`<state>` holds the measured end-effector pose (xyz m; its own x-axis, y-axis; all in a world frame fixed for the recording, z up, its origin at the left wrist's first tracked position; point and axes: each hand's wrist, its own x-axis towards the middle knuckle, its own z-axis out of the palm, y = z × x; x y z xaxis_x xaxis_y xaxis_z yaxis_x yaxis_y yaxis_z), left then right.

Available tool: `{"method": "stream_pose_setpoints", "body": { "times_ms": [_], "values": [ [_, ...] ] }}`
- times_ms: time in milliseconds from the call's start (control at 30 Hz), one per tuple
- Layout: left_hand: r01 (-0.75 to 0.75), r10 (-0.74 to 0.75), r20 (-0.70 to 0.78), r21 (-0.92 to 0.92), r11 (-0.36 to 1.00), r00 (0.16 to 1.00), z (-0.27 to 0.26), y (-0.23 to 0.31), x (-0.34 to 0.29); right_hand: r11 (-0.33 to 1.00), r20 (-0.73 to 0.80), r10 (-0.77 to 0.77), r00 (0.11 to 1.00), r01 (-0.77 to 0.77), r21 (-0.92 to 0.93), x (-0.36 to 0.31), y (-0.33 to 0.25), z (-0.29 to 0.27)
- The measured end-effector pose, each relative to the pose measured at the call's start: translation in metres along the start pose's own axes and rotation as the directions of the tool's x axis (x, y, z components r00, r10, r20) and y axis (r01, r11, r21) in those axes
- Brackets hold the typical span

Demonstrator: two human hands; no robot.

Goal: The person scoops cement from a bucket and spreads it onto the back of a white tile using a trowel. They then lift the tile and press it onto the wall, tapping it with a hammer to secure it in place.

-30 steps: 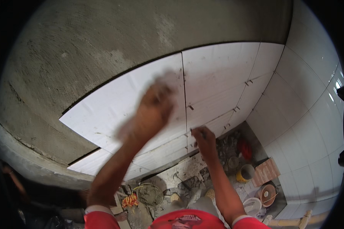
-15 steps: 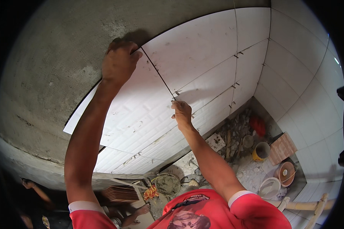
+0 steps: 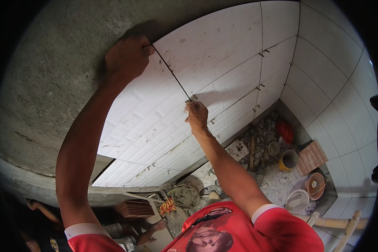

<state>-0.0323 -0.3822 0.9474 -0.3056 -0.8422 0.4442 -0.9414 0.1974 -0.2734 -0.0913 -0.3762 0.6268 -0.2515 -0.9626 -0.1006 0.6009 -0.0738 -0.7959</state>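
My left hand [image 3: 128, 56] grips the top edge of a white wall tile [image 3: 143, 109] near its upper right corner, the fingers curled over behind it. A dark narrow joint runs down between this tile and the white tile [image 3: 214, 38] on its right. At the lower end of that joint is my right hand [image 3: 197, 115], thumb and fingers pinched together. Whatever sits in the pinch, if anything, is hidden. A small spacer clip [image 3: 194, 97] sticks out just above those fingertips. More spacer clips [image 3: 263, 53] stand in the joints farther right.
Bare grey cement wall [image 3: 59, 80] lies left of and above the tiles. Below are rubble [image 3: 256, 147], a yellow bucket [image 3: 287, 160], a round tub [image 3: 315, 186], a mortar bucket [image 3: 185, 196] and stacked tiles [image 3: 134, 208]. A wooden pole [image 3: 332, 224] crosses lower right. Another person's hand [image 3: 32, 204] shows lower left.
My right hand has edged up the joint, closer to the spacer clip. The left hand keeps its hold while its forearm has swung left, covering the tile's left end. The view has shifted slightly.
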Motion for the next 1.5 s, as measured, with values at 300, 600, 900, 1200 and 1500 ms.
{"method": "stream_pose_setpoints", "body": {
  "times_ms": [300, 600, 900, 1200, 1500],
  "values": [
    [-0.059, 0.057, -0.045, -0.051, 0.997, 0.997, 0.006, -0.006, 0.001, 0.999, -0.018, 0.023, 1.000, -0.024, -0.025, 0.002, -0.005, 0.001],
    [-0.113, 0.103, -0.116, -0.078, 0.991, 0.988, 0.017, -0.014, 0.004, 0.999, -0.014, 0.032, 0.999, -0.032, -0.030, -0.001, -0.010, 0.002],
    [-0.146, 0.131, -0.158, -0.087, 0.985, 0.979, 0.021, -0.017, 0.006, 0.999, -0.017, 0.020, 1.000, -0.020, -0.027, 0.000, -0.009, 0.003],
    [-0.195, 0.184, -0.171, -0.050, 0.980, 0.968, 0.022, -0.021, 0.007, 0.998, -0.023, 0.007, 1.000, -0.008, -0.058, -0.003, -0.011, 0.004],
    [-0.162, 0.114, -0.235, -0.197, 0.967, 0.965, 0.007, -0.008, -0.004, 0.994, -0.020, 0.024, 1.000, -0.026, -0.109, 0.001, -0.012, 0.008]
  ]
}}
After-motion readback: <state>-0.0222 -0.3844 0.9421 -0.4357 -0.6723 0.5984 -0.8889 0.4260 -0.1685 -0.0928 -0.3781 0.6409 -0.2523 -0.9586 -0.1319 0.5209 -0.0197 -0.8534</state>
